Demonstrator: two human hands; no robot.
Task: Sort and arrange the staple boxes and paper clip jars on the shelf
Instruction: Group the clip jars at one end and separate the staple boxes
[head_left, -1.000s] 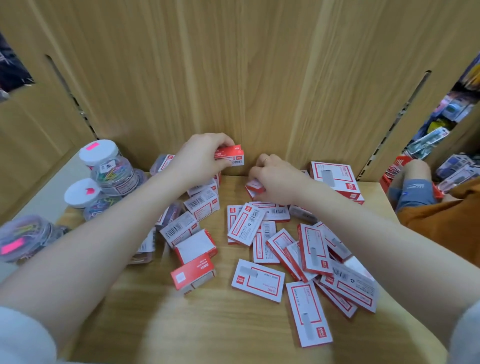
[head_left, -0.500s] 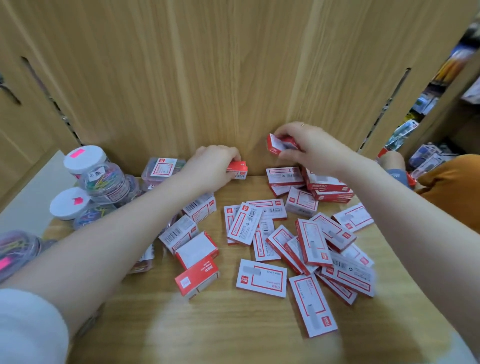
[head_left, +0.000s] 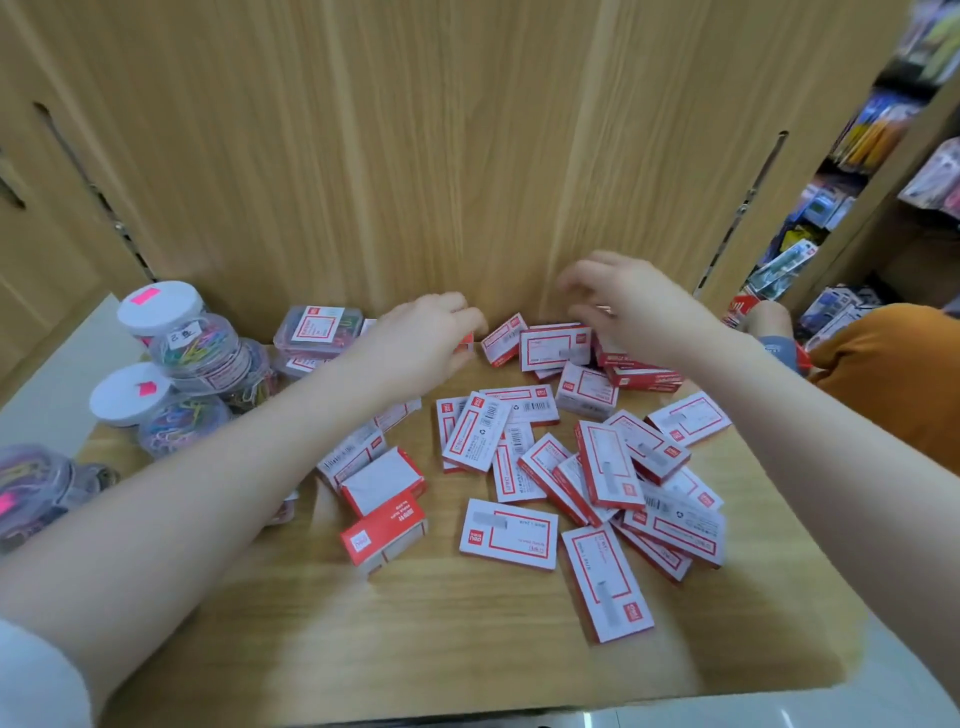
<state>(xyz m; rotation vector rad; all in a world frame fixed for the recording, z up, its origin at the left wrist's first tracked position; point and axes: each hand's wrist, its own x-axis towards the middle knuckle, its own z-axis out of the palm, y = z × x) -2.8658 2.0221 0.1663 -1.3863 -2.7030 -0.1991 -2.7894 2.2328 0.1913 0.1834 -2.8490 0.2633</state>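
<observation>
Several red-and-white staple boxes (head_left: 507, 532) lie scattered over the wooden shelf (head_left: 415, 639). My left hand (head_left: 421, 340) reaches to the back wall and grips a red staple box (head_left: 469, 344), mostly hidden under its fingers. My right hand (head_left: 621, 304) hovers, blurred, above a small pile of boxes (head_left: 641, 375) at the back, fingers loosely spread and holding nothing. Two boxes (head_left: 555, 347) stand against the back wall between my hands. Round paper clip jars (head_left: 200, 349) with white lids stand at the left, a lower one (head_left: 156, 413) in front.
Flat clear cases of coloured clips (head_left: 318, 328) sit behind my left arm. Another jar (head_left: 31, 486) lies at the far left edge. A person in orange (head_left: 888, 379) crouches at the right beside stocked shelves (head_left: 878, 135). The wooden back panel (head_left: 415, 156) rises behind.
My right hand set down the box it was holding at the back wall and now hovers empty. My left hand stayed at the back wall with its box. The camera drew closer.
</observation>
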